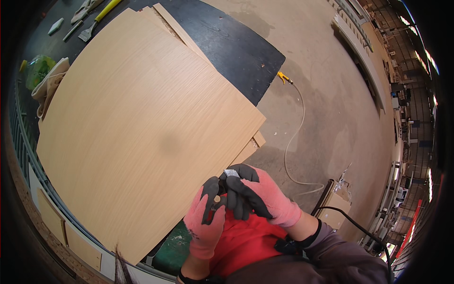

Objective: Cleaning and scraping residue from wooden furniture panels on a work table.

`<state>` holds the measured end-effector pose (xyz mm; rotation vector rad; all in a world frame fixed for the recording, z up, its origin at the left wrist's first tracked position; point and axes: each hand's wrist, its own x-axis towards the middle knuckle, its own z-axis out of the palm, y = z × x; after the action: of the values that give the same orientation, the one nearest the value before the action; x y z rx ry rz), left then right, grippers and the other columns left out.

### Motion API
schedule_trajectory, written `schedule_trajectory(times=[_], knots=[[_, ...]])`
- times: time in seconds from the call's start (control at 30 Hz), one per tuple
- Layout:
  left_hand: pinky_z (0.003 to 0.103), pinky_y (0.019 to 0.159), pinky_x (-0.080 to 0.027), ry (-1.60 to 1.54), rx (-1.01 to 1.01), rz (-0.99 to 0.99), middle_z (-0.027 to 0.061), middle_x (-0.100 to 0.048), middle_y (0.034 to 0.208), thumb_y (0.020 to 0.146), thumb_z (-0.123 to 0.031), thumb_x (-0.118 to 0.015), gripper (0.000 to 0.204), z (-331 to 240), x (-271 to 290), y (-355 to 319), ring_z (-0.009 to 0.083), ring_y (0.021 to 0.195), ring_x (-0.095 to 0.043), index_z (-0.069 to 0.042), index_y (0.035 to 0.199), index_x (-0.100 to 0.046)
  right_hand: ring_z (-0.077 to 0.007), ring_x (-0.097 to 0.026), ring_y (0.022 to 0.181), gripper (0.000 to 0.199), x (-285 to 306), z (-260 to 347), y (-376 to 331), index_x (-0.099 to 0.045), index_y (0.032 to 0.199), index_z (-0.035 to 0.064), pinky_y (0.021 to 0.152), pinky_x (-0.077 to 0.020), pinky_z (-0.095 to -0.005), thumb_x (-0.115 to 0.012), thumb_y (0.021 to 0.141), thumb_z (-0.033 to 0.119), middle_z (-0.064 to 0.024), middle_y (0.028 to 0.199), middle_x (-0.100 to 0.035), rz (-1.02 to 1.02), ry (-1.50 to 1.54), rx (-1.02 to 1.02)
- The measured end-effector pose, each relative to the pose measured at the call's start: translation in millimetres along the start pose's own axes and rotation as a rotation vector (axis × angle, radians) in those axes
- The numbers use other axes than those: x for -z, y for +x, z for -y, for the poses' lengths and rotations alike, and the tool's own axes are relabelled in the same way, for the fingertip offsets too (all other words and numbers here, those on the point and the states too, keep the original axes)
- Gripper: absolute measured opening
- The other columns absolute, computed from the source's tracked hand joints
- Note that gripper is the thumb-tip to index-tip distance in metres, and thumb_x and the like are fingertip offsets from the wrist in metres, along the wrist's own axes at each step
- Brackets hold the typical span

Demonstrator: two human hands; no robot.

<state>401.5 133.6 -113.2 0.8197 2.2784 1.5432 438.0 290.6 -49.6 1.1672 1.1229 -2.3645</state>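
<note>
Holding a silver piece (231, 173) btwn thumb & fingers, your R hand (257, 191) is closed on it, just off the near edge of the board (142, 109). Your L hand (207, 214) is right beside, fingers curled; a tan bit (217, 199) shows in the curl. Can't tell if it's gripped or what it is; too small, partly hidden.

Status, as far as visible: piece is up in your hands, not on the board. Judging from that, handling stage only. Nothing seen fitted to board's top face; it looks plain, apart from a dim dark blur mid-face (cause unclear). Board lies flat, other panels (245, 152) poking out beneath at R side & far edge, all on the black table (227, 40). So board's laid out = done; whatever you're doing w/ the piece looks unfinished. Can't tell if piece is whole or one part of a set.

Tools: yellow-handled brush (100, 18) at far L by the board, neither hand on it. Cloth (51, 86) & green bottle (40, 71) at L edge, also out of your grip. Air gun (283, 77) w/ hose (302, 113) just off table's R corner, not in use now.
</note>
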Motion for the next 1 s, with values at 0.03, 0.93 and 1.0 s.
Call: schedule_trajectory(times=[0.03, 0.93, 1.0], knots=[[0.036, 0.075, -0.049, -0.031, 0.043, -0.033, 0.0232, -0.057, 0.106, 0.061, 0.003, -0.059, 0.044, -2, -2, 0, 0.0352, 0.09, -0.059, 0.005, 0.104, -0.052, -0.012, -0.05, 0.044, 0.027, 0, 1, 1, -0.046, 0.103, 0.0001, 0.037, -0.0354, -0.0218, -0.044, 0.088, 0.022, -0.0084, 0.069, -0.057, 0.0, -0.018, -0.004], [0.046, 0.103, -0.025, -0.968, 0.263, -0.265, 0.0218, -0.027, 0.135, 0.095, -0.034, -0.03, 0.04, -79, 49, 4, 0.0335, 0.124, -0.031, -0.003, 0.119, -0.036, -0.0229, -0.06, 0.085, 0.046, -40, -15, -44, -0.049, 0.114, 0.0026, 0.073, -0.0477, -0.029, -0.057, 0.069, -0.003, -0.0122, 0.097, -0.059, 0.187, -0.721, 0.57], [0.046, 0.105, -0.022, -1.079, 0.22, -0.253, 0.0219, -0.025, 0.137, 0.094, -0.031, -0.032, 0.038, -79, 50, 7, 0.0333, 0.127, -0.027, -0.002, 0.118, -0.036, -0.0285, -0.058, 0.085, 0.048, -51, -7, -41, -0.05, 0.113, 0.0034, 0.075, -0.0472, -0.0313, -0.061, 0.066, -0.001, -0.0133, 0.097, -0.059, 0.214, -0.958, 0.758]])
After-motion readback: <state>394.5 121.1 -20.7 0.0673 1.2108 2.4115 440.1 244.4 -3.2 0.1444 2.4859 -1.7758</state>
